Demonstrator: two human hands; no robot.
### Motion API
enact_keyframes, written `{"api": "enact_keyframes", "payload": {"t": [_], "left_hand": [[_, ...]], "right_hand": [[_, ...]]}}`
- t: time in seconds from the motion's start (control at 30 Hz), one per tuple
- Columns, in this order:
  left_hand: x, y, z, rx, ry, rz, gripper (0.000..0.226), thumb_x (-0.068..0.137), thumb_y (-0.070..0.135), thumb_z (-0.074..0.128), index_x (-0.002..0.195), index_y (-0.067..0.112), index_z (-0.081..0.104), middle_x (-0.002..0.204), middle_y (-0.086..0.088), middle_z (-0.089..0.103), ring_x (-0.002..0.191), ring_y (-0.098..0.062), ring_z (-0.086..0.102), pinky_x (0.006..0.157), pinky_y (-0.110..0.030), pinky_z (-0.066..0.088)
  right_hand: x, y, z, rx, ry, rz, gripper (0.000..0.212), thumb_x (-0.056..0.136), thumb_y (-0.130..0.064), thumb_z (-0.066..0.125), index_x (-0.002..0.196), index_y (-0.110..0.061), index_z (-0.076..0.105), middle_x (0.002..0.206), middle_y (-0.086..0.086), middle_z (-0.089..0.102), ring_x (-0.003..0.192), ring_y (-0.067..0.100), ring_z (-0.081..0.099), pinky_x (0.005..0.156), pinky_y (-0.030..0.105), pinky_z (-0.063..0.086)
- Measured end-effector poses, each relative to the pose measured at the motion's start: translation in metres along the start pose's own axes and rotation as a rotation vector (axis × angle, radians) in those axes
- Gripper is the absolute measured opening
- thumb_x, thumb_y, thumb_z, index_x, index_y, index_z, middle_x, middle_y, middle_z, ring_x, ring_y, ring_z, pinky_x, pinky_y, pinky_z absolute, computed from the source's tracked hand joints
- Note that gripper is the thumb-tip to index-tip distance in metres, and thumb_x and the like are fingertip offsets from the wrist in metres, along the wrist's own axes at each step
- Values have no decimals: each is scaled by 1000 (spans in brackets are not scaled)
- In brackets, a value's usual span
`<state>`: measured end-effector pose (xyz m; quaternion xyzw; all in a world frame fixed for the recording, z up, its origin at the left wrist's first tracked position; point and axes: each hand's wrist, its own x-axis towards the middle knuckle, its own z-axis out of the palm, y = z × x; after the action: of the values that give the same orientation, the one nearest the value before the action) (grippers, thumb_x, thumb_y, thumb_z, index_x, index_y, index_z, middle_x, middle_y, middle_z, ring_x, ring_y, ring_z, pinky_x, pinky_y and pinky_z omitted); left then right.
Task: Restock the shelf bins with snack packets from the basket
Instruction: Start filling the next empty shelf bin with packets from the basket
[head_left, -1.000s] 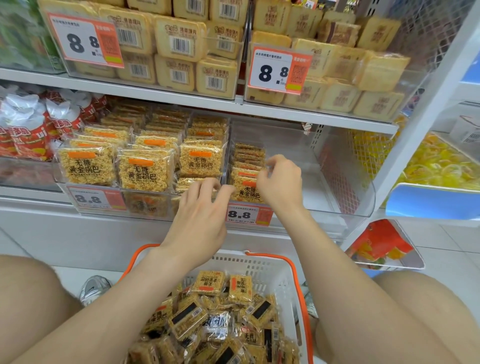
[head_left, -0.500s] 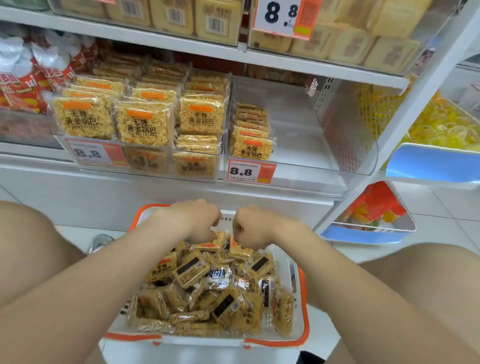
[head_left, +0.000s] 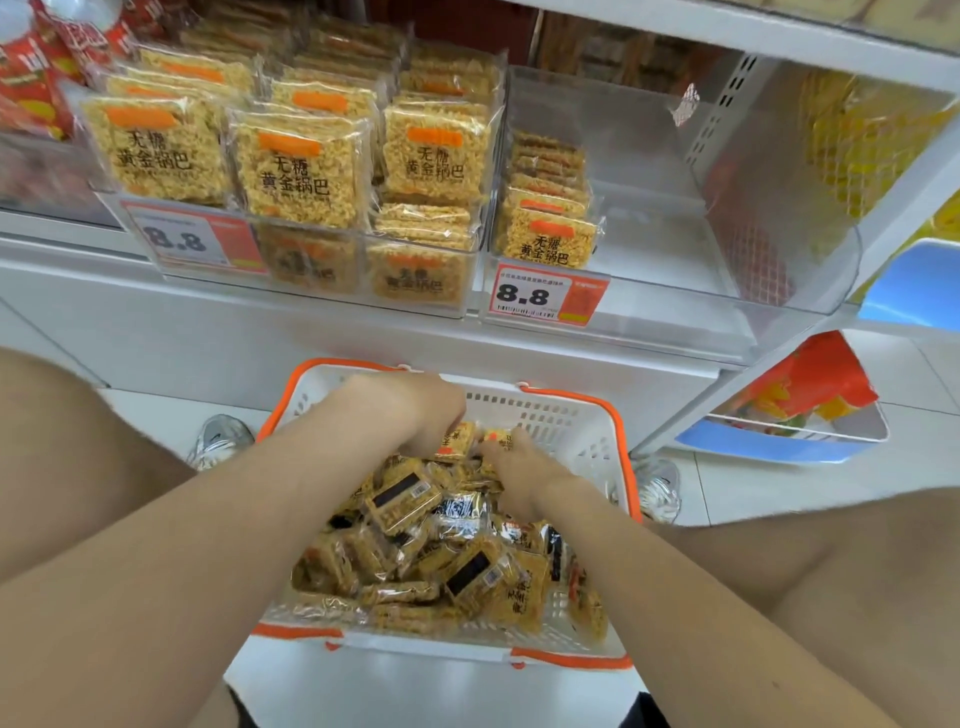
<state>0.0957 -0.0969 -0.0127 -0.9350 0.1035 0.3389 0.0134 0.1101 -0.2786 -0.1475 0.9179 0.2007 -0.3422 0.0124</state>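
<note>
Head view: the left hand (head_left: 415, 410) is curled round one packet (head_left: 457, 439) at the far end of the orange-rimmed basket (head_left: 587, 415). The right hand (head_left: 519, 478) rests just beside it on the jumbled snack packets (head_left: 410, 499); its grip cannot be told. Above, the shelf bins bear tags (head_left: 545, 296) reading "8.8": the left bin (head_left: 415, 306) is full of upright packets marked "无糖 黄金锅巴", and the right bin (head_left: 675, 249) holds one row along its left wall.

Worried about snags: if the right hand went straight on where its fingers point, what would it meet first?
Probably the snack packet just ahead of the right hand, atop the heap; beyond it, the basket far wall. Depth is unclear.
</note>
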Motion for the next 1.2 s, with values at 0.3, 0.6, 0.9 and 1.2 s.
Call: {"api": "enact_keyframes", "payload": {"t": [0.3, 0.6, 0.9, 1.2], "left_hand": [[7, -5, 6, -30, -36, 28, 44, 98, -2, 47, 136, 14, 64, 111, -4, 58, 86, -24, 54, 74, -33, 48], [-3, -5, 2, -109, -24, 66, 59, 99, 21, 69, 152, 18, 44, 103, 0, 59, 92, -23, 62, 81, -35, 54], [-50, 7, -28, -495, 326, 218, 34, 75, 51, 85, 86, 29, 61, 78, 7, 73, 68, -4, 66, 60, -18, 49], [-79, 13, -62, -1211, 514, 242, 16, 105, 24, 61, 121, 21, 65, 102, -3, 80, 88, -22, 79, 79, -46, 66]], "right_hand": [[8, -2, -4, 129, -8, 0, 76, 83, -7, 69, 148, -36, 40, 136, 9, 30, 101, 32, 57, 88, 44, 58], [-22, -24, -52, 593, 357, 46, 25, 80, -24, 66, 101, -16, 54, 82, 4, 71, 64, 22, 70, 51, 37, 57], [-95, -59, -105, 855, 794, 95, 47, 86, -48, 52, 57, -11, 61, 51, 0, 61, 59, 21, 63, 57, 37, 54], [-146, -33, -184, 409, 1065, -91, 27, 84, -32, 48, 73, -23, 71, 63, -5, 65, 63, 17, 61, 58, 36, 54]]}}
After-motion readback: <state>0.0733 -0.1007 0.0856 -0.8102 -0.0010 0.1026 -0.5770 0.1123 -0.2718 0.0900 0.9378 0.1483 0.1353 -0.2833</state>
